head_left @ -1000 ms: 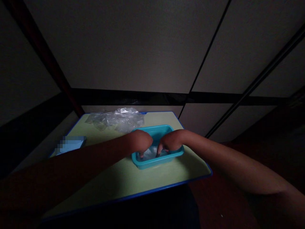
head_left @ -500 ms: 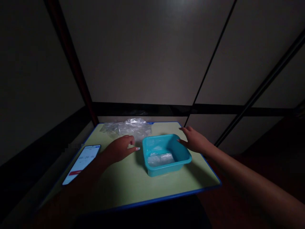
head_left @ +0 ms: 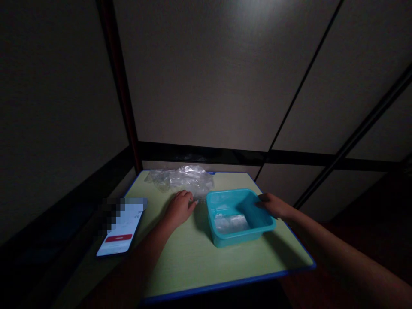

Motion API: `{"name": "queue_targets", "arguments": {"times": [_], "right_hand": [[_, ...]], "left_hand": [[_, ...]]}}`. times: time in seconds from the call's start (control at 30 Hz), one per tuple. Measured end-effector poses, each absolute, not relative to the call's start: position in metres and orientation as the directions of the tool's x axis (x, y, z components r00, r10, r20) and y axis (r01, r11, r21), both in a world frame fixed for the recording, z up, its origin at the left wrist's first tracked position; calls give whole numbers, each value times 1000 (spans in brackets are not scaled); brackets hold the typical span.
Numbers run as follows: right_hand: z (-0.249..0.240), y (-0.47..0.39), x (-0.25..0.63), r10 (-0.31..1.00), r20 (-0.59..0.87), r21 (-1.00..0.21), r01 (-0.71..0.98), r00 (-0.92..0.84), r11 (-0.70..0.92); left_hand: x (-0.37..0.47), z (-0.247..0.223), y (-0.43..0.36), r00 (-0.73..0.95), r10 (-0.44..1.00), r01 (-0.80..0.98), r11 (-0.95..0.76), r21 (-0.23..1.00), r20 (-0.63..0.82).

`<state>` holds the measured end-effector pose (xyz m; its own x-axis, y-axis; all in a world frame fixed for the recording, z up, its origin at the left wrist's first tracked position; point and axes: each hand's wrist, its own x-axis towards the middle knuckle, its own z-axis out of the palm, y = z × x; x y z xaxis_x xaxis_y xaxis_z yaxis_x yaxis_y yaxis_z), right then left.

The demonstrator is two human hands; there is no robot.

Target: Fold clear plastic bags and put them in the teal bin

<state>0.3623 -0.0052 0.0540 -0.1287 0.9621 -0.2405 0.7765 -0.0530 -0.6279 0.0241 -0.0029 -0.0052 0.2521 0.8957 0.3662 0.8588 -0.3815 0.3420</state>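
Observation:
A turquoise plastic basin (head_left: 225,240) stands upright on the small table, with a folded piece of clear plastic (head_left: 232,224) lying on its floor. My right hand (head_left: 273,205) grips the basin's right rim, thumb over the inside and the other fingers mostly hidden behind the wall. To the left of the basin, my left hand (head_left: 180,208) rests low over the table with bent fingers and the thumb apart, nothing visible in it. Its fingertips are close to the front edge of a crumpled clear plastic bag (head_left: 189,176); whether they touch it I cannot tell.
A phone (head_left: 120,231) with a lit screen lies at the table's left side, beside my left forearm. The pale green table (head_left: 186,266) has a blue edge. Behind it rise light cabinet panels (head_left: 206,86) with dark strips. The surroundings are dim.
My right hand has come down onto the basin's right rim and closed on it. My left hand has moved forward toward the plastic bag. The view has shifted slightly left.

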Motion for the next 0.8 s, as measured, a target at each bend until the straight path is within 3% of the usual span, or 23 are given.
{"name": "queue_targets", "arguments": {"times": [0.3, 0.47, 0.67, 0.8], "right_hand": [[76, 52, 411, 970, -48, -830, 531, 238, -171], [70, 102, 419, 912, 24, -818, 532, 410, -217], [52, 144, 401, 892, -25, -819, 502, 451, -277], [42, 157, 390, 887, -25, -832, 482, 462, -275]], "left_hand": [[26, -10, -18, 342, 889, 855, -429, 293, 303], [32, -5, -25, 376, 887, 878, -434, 203, 269], [29, -11, -22, 401, 872, 871, -458, 179, 281], [21, -20, -14, 328, 910, 912, -374, 165, 253]]}}
